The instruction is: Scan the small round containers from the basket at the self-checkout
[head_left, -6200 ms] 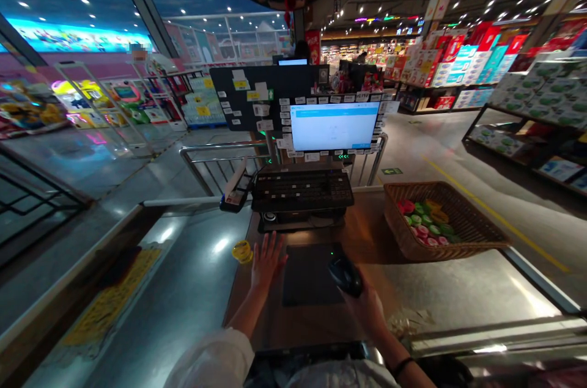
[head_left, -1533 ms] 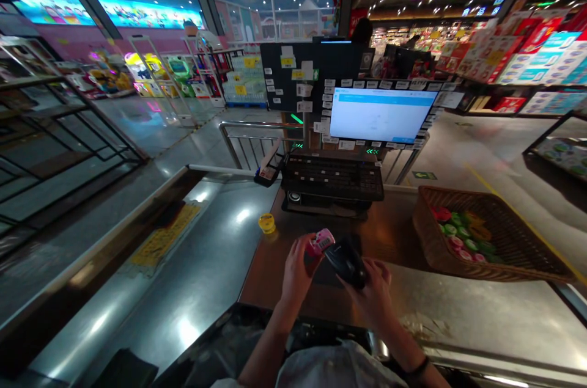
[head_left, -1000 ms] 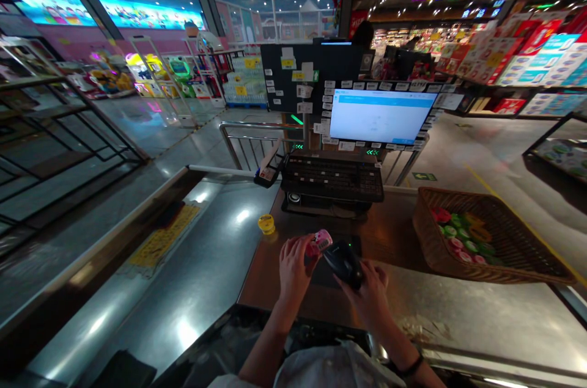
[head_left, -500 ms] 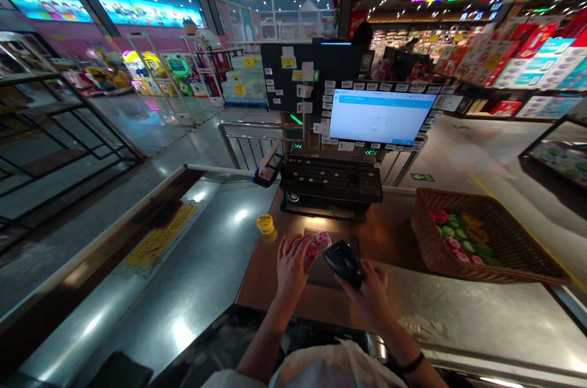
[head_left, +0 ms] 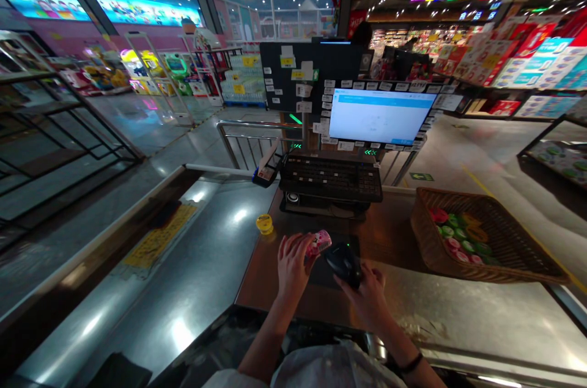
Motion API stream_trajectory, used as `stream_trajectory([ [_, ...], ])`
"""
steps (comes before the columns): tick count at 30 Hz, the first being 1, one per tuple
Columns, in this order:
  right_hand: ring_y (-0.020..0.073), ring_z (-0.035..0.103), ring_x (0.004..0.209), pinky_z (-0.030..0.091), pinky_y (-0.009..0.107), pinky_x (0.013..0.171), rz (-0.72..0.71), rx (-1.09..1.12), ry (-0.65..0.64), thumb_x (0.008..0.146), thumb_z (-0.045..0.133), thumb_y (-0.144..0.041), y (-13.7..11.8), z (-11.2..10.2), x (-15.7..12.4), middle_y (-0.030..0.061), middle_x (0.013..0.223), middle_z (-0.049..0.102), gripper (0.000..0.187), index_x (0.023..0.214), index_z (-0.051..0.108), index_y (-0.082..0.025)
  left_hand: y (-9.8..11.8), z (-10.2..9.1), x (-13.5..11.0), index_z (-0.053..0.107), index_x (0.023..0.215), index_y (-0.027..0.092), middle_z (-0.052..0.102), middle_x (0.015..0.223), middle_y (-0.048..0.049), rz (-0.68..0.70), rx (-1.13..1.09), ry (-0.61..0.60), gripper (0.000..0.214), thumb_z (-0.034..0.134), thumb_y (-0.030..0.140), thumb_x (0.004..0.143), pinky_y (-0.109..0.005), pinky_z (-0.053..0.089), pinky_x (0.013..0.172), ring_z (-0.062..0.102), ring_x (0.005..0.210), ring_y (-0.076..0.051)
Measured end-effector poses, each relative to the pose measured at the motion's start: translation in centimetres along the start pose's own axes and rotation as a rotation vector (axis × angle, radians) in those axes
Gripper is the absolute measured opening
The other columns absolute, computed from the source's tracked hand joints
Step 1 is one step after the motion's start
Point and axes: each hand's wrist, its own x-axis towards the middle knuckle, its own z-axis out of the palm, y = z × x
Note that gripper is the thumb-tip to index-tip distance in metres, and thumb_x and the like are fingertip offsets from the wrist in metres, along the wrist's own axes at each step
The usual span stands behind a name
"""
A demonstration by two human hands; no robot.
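Note:
Between the fingers of my left hand (head_left: 293, 263) is a small pink round container (head_left: 320, 242), its printed label with a barcode turned toward the right. My right hand (head_left: 369, 290) grips a black handheld barcode scanner (head_left: 343, 264), whose head points at the pink container from a short gap. A small green light glows near the scanner's tip. To the left of my left hand, a small yellow round container (head_left: 265, 224) stands on the brown counter (head_left: 257, 281).
Beyond my hands are a black keyboard (head_left: 330, 177) and a lit monitor (head_left: 381, 116) edged with small labels. A wicker basket (head_left: 424, 235) holding several red, green and yellow round items stands at right. A card terminal (head_left: 266, 173) sits left of the keyboard; a metal checkout surface (head_left: 202, 259) extends left.
Both hands stay almost in place, still holding the pink container and the scanner. The light falling on the counter and container near the scanner has dimmed.

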Motion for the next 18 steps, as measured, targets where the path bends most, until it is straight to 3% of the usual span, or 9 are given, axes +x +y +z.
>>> stream_trajectory([
  [18,0.0242,0.067,0.091,0.038,0.039,0.086,-0.023,0.001,-0.013,0.093,0.051,-0.06,-0.6,-0.9,0.0,0.0063,0.094,0.074,0.041,0.102,0.07,-0.024,0.1,0.0,0.1,0.059,0.13,0.028,0.07,0.125,-0.0048,0.005,-0.011,-0.01,0.041,0.067,0.027,0.09,-0.05,0.032,0.116,0.058,0.123,-0.026],
])
